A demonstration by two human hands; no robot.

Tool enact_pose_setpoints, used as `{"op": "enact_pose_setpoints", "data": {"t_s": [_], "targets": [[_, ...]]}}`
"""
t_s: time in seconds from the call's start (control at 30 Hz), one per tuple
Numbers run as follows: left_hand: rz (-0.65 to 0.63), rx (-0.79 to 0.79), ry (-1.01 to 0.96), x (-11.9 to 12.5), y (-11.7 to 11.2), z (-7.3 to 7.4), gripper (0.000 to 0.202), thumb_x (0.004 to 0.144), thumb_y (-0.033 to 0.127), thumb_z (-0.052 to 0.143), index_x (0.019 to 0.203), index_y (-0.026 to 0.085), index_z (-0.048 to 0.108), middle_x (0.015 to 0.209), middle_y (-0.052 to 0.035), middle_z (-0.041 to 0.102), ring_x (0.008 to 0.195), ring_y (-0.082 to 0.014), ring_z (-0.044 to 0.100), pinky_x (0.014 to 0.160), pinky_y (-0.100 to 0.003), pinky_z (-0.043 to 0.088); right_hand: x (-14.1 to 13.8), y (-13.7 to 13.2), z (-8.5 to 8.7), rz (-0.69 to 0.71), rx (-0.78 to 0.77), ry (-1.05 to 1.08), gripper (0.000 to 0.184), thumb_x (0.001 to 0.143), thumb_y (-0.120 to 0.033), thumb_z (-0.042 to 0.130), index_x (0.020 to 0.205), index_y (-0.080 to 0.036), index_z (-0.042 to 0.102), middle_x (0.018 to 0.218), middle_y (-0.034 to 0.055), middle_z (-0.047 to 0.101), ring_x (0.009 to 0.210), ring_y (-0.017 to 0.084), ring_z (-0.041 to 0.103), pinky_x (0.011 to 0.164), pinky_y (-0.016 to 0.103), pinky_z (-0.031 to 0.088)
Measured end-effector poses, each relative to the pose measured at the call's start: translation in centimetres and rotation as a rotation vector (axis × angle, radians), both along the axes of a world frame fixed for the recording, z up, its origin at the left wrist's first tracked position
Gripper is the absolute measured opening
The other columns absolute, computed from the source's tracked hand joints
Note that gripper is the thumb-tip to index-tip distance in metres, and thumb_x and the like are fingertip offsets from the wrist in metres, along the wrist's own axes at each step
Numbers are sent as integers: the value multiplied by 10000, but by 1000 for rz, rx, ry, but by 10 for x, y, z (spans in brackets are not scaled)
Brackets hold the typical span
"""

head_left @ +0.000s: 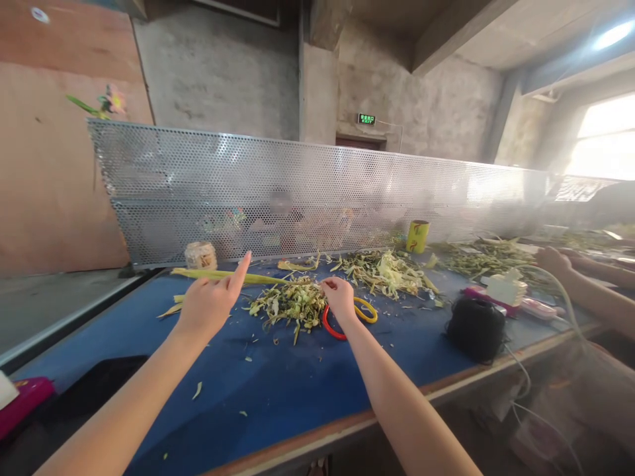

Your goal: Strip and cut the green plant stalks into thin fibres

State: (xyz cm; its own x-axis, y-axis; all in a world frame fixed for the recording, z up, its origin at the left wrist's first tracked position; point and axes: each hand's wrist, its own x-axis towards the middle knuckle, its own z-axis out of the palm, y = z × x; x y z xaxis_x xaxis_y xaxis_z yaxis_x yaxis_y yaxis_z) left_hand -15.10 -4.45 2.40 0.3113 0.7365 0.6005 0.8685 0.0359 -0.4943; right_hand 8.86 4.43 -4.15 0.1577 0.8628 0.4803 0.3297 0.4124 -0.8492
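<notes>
My left hand (pixel 208 302) hovers over the blue table (pixel 278 383) with its forefinger stretched toward a long pale-green stalk (pixel 223 274); nothing is in it. My right hand (pixel 340 299) reaches into the edge of a heap of green and yellow leaf scraps (pixel 290 304), fingers curled down into them. What they grip, if anything, is hidden. Just right of that hand lie a red ring (pixel 331 326) and a yellow ring (pixel 367 311), overlapping.
A perforated metal screen (pixel 307 192) runs along the table's far edge. A second scrap heap (pixel 384 270), a yellow cup (pixel 417 236), a small jar (pixel 200 255) and a black spool (pixel 475 328) stand around. Another person's hands (pixel 555 261) work at the right.
</notes>
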Motion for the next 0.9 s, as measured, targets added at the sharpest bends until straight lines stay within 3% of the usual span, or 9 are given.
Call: {"op": "enact_pose_setpoints", "data": {"t_s": [0.07, 0.13, 0.2, 0.27, 0.43, 0.63, 0.77, 0.9], "targets": [[-39, 52, -24, -7, 1, -5, 600, 776, 37, 259, 1360, 115, 146, 560, -50, 575, 529, -169, 526, 604, -310, 386, -1, 4, -2, 17, -12, 3, 199, 685, -251, 481, 736, -131, 631, 673, 67, 637, 626, 166, 568, 614, 292, 448], [-140, 104, -12, -11, 3, -11, 552, 795, 52, 271, 1341, 108, 218, 549, -41, 578, 543, -172, 535, 601, -307, 392, -3, 6, -3, 109, 12, -4, 285, 689, -220, 486, 931, -141, 613, 796, 64, 660, 679, 145, 582, 639, 267, 456], [-298, 157, 40, -12, 5, -16, 521, 798, 32, 275, 1315, 100, 279, 543, -31, 580, 548, -170, 546, 587, -301, 403, -7, 6, -3, 255, 62, -28, 447, 693, -187, 489, 1140, -176, 505, 928, 56, 651, 740, 126, 585, 674, 250, 452], [-483, 223, 87, -10, 5, -19, 519, 800, -2, 265, 1306, 113, 285, 559, -16, 593, 538, -149, 553, 563, -280, 415, -9, 3, -2, 331, 97, -56, 502, 709, -181, 479, 1210, -189, 437, 955, 57, 642, 773, 126, 580, 696, 256, 444], [-782, 281, 268, 3, -7, -20, 441, 801, 63, 429, 1233, 107, 353, 768, -45, 651, 719, -160, 596, 643, -307, 464, -14, -16, 13, 298, 105, -56, 279, 762, -340, 461, 908, -159, 615, 753, 39, 630, 678, 125, 544, 644, 243, 413], [-982, 262, 281, 22, -24, -23, 329, 795, 93, 429, 1122, 128, 453, 737, -38, 635, 744, -168, 598, 670, -331, 485, -33, -47, 30, 721, -229, 36, 437, 702, -545, 482, 764, -130, 603, 589, -10, 535, 437, 43, 314, 415, 185, 236], [-1009, 218, 256, 27, -27, -25, 318, 798, 87, 394, 1106, 124, 459, 704, -43, 635, 714, -178, 604, 640, -341, 497, -46, -53, 46, 770, -317, -18, 379, 639, -507, 588, 696, -133, 571, 513, -52, 432, 431, 37, 324, 411, 175, 243], [-986, 201, 188, 27, -23, -31, 349, 791, 86, 415, 1136, 137, 428, 712, -41, 633, 741, -179, 604, 651, -339, 499, -53, -45, 52, 764, -294, -87, 320, 601, -421, 647, 713, -133, 566, 533, -54, 462, 433, 36, 357, 411, 172, 273]]}}
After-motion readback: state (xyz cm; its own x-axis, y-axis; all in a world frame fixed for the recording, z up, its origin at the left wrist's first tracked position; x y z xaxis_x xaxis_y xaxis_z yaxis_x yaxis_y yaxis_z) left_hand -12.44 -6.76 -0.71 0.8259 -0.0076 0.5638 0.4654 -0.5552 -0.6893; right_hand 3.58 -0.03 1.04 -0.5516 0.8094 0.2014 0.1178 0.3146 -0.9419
